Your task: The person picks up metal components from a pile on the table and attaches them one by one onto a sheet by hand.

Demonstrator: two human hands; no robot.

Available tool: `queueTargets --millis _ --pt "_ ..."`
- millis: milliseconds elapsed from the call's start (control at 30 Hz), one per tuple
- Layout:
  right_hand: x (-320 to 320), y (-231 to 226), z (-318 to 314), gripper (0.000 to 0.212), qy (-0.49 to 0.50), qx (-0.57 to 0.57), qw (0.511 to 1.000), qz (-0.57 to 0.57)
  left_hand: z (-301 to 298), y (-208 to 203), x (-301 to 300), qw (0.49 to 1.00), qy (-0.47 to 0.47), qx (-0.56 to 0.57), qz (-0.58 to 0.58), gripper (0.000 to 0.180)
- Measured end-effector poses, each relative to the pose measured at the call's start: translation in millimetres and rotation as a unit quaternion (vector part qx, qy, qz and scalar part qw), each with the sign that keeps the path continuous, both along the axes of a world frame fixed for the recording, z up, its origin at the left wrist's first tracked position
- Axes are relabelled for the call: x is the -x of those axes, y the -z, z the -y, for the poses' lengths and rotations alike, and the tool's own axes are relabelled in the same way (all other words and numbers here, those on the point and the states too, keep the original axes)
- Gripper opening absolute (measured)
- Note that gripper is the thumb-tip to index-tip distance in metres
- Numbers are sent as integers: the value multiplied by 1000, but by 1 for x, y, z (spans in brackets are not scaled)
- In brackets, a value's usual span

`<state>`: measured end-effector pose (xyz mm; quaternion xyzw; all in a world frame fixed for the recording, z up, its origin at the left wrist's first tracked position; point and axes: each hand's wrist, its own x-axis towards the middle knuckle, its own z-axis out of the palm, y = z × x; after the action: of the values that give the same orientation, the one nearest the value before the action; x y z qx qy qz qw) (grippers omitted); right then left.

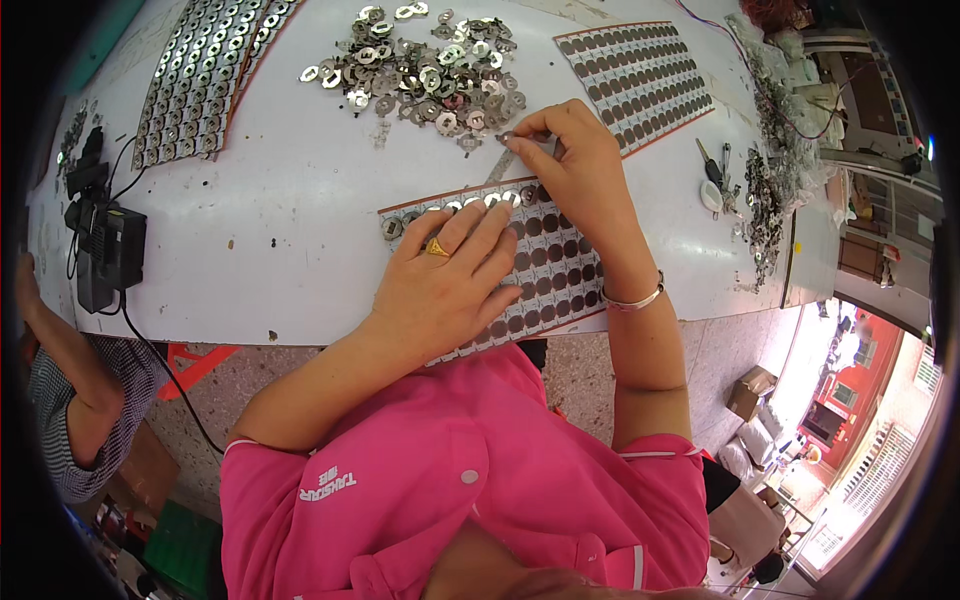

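Note:
A panel of small circuit boards [555, 262] lies at the table's near edge, with rows of dark round pads. Along its far row sit several shiny metal clips [512, 199]. My left hand [445, 265] rests flat on the panel, fingers spread, their tips at that row. Just beyond the panel, my right hand [575, 165] pinches a small metal clip [506, 139] between thumb and forefinger, close to a loose heap of similar metal clips [440, 75]. The fingers partly cover the held clip, so its exact shape is hidden.
A panel filled with clips [190, 85] lies at the far left, another panel with bare pads [640, 80] at the far right. A black power adapter [118, 248] with cords stands at the left edge. Tools [715, 175] and small parts lie right. Another person's arm [70, 365] is at left.

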<state>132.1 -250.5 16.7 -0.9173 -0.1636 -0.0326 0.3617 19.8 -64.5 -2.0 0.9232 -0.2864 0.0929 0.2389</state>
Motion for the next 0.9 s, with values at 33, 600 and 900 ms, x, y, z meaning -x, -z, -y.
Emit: queueTargets --millis 33,600,900 --pt "-1 1 0 12 -22 10 1000 -2 0 0 0 1000 2 6 0 47" --pt "33 -12 44 14 10 -219 926 -309 -1 1 1 1000 -2 5 -12 47" --pt "32 -10 33 13 11 -77 971 -226 -1 1 1 1000 -3 4 -10 48"
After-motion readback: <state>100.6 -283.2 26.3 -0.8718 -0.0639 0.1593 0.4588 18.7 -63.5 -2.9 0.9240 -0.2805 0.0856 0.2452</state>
